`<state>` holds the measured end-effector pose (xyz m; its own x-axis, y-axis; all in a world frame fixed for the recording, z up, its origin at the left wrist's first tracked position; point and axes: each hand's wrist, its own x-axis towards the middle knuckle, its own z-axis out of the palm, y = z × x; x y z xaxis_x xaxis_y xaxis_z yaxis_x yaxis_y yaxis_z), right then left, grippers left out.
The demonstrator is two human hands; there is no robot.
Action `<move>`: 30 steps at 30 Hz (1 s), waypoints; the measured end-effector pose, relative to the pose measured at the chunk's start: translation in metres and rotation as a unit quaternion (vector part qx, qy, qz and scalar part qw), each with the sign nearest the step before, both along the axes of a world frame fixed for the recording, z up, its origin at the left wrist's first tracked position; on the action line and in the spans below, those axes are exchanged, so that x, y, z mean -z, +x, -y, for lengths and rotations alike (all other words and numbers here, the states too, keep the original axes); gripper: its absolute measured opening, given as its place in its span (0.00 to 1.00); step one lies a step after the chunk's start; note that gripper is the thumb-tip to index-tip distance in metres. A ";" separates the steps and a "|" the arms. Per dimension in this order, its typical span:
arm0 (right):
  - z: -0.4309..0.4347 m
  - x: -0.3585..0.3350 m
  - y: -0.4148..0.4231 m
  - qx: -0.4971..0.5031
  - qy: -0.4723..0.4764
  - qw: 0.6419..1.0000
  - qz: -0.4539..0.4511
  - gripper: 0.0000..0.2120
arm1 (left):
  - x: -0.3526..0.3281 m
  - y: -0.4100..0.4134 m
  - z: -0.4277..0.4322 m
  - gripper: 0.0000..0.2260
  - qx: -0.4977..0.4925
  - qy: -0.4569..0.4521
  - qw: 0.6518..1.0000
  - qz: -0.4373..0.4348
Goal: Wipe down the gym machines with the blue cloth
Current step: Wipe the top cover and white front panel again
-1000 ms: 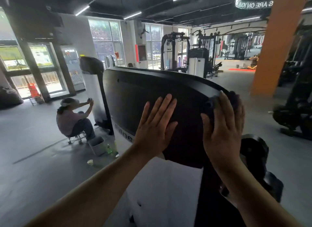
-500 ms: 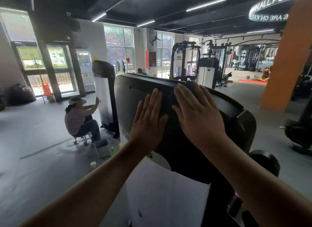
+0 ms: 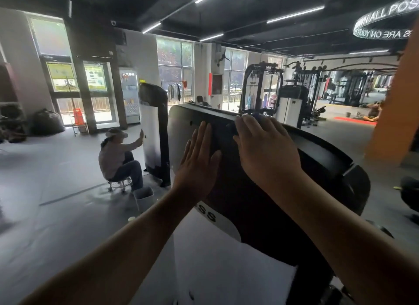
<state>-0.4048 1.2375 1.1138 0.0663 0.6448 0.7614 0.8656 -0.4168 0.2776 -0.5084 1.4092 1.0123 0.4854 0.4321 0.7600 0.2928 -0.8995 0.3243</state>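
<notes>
**Head view, hands at the machine.** The left hand (image 3: pixel 197 161) lies flat against the black upper cover of the machine (image 3: pixel 317 164). Its fingers are straight and close together, the thumb is spread to the right, and it holds nothing.

The right hand (image 3: pixel 269 152) rests palm-down on the cover's curved top edge, just beside the left hand. Its fingers are straight and slightly spread, pressing the blue cloth (image 3: pixel 257 115) onto the cover. Only a small bluish fold of the cloth shows, beyond the fingertips at the top edge; the rest is hidden under the hand. Both forearms reach up from the lower corners of the frame.

Below the black cover the machine carries a white panel (image 3: pixel 226 270) with the dark letters "SS" near its upper border.

**Background, left.** A second person (image 3: pixel 113 155) sits on a small wheeled stool (image 3: pixel 120 184), one hand raised against the white face of a tall machine (image 3: pixel 154 132). A pale bin (image 3: pixel 144 198) stands on the grey floor just beside the stool, with a small cup (image 3: pixel 131 219) near it.

**Background, right.** An orange pillar (image 3: pixel 394 123) rises at the frame's edge, with weight racks (image 3: pixel 260 86) between it and the windows.
</notes>
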 end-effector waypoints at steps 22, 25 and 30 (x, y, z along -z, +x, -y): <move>-0.090 -0.018 -0.024 0.028 -0.095 0.995 0.007 0.28 | -0.021 -0.006 -0.106 0.31 0.076 -0.030 0.995 0.054; -0.099 -0.007 -0.024 0.050 -0.072 0.995 0.041 0.28 | -0.015 -0.012 -0.133 0.32 0.085 -0.042 0.993 0.077; -0.174 -0.009 -0.045 0.072 -0.145 0.984 0.079 0.30 | 0.021 -0.001 -0.194 0.32 0.094 -0.076 0.991 0.064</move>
<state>-0.4503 1.4113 1.1230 0.0691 0.8285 0.5557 0.7396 -0.4164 0.5288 -0.5095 1.6028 0.9915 0.4723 0.4579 0.7532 0.0736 -0.8720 0.4840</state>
